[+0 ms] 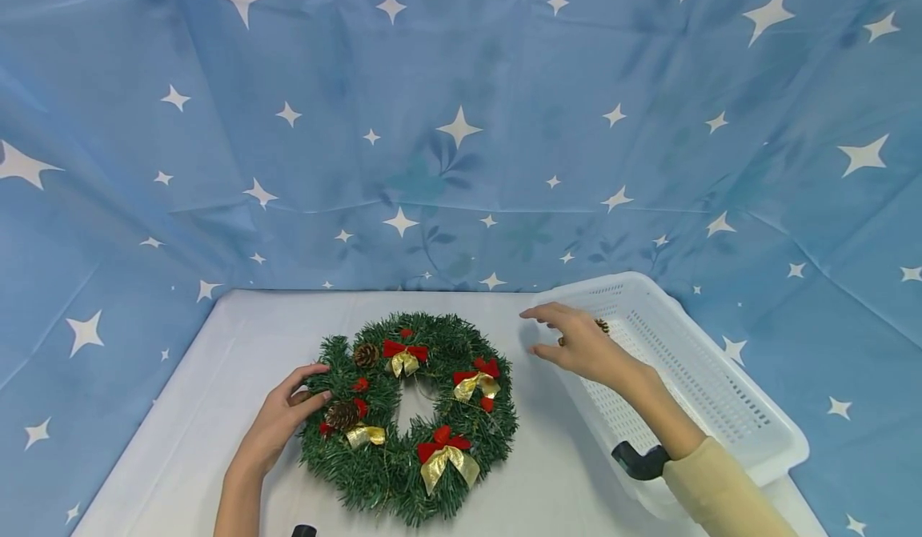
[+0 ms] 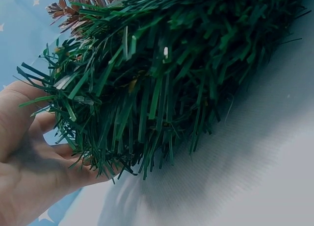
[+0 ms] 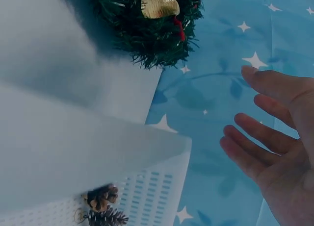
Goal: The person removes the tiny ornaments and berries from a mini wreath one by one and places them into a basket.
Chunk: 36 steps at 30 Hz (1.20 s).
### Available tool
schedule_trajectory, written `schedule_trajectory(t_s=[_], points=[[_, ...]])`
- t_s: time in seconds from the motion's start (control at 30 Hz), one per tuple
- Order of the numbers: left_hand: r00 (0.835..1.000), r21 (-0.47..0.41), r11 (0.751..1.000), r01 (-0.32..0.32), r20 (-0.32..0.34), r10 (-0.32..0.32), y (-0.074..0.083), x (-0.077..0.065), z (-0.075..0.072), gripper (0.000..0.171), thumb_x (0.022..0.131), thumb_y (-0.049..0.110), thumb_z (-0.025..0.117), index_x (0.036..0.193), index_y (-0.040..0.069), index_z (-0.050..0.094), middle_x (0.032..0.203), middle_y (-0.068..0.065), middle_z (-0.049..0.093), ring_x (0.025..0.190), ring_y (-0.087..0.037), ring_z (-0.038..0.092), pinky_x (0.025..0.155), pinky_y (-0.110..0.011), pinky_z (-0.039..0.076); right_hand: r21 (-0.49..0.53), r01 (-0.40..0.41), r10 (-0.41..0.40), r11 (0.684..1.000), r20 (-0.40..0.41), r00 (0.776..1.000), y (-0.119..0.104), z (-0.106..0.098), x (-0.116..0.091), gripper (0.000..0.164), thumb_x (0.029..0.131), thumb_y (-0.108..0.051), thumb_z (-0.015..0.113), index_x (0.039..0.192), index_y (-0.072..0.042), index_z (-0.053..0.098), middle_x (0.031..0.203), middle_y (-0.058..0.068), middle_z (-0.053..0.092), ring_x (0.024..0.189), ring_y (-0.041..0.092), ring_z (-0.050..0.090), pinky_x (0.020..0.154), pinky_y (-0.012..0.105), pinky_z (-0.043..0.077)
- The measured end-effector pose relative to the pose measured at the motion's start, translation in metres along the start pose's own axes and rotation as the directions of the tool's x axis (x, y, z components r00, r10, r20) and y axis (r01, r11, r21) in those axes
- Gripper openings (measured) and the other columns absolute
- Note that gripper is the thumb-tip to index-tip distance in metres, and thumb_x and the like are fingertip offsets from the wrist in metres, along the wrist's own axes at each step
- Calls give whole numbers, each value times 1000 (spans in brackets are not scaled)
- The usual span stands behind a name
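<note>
A green wreath (image 1: 468, 433) with red and gold bows and pinecones (image 1: 342, 416) lies on the white table. At its left edge my left hand (image 1: 277, 417) holds the foliage between thumb and fingers. In the left wrist view, some fingertips of that hand (image 2: 34, 152) disappear behind the wreath's needles (image 2: 162, 88). Above the left rim of a white basket (image 1: 781, 441) hovers my right hand (image 1: 583, 345), its fingers spread and holding nothing. The right wrist view shows this hand (image 3: 279, 142) apart from both the wreath (image 3: 157, 35) and the basket (image 3: 181, 172).
Several small pinecones, one at the basket's far end (image 1: 602, 326), lie inside it; the right wrist view shows some of these pinecones (image 3: 103, 199) too. A blue star-patterned cloth (image 1: 461, 161) hangs behind the white table (image 1: 238, 345).
</note>
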<state>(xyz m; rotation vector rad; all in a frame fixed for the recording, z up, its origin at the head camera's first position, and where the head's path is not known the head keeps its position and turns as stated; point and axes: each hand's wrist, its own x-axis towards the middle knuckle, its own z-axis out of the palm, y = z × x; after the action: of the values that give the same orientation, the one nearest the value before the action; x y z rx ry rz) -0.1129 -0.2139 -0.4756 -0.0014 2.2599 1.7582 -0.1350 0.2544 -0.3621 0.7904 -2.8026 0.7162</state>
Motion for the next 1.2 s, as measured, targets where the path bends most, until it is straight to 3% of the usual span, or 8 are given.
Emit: schedule_trajectory(t_s=[0.27, 0.77, 1.2], points=[[1000, 3, 1000, -1, -5, 1, 0, 1, 0, 63, 101, 37, 68, 154, 15, 43, 172, -17, 10, 153, -55, 14, 114, -76, 26, 44, 19, -21, 999, 30, 999, -11, 8, 2, 43, 90, -14, 81, 130, -10, 66, 126, 9, 69, 110, 33, 69, 92, 49, 59], [1000, 12, 1000, 13, -2, -13, -1, 0, 0, 64, 101, 35, 68, 155, 15, 41, 172, -19, 9, 153, -56, 13, 114, -77, 26, 78, 60, -70, 995, 131, 989, -32, 21, 10, 48, 91, -13, 78, 135, -8, 61, 134, 9, 66, 111, 27, 67, 91, 46, 58], [1000, 19, 1000, 9, 2, -9, -1, 1, 0, 64, 101, 36, 68, 155, 15, 41, 172, -18, 10, 153, -56, 13, 115, -76, 26, 95, 107, -122, 990, 175, 977, -42, 33, 20, 48, 94, -16, 77, 137, -6, 60, 136, 11, 65, 123, 33, 64, 101, 49, 55]])
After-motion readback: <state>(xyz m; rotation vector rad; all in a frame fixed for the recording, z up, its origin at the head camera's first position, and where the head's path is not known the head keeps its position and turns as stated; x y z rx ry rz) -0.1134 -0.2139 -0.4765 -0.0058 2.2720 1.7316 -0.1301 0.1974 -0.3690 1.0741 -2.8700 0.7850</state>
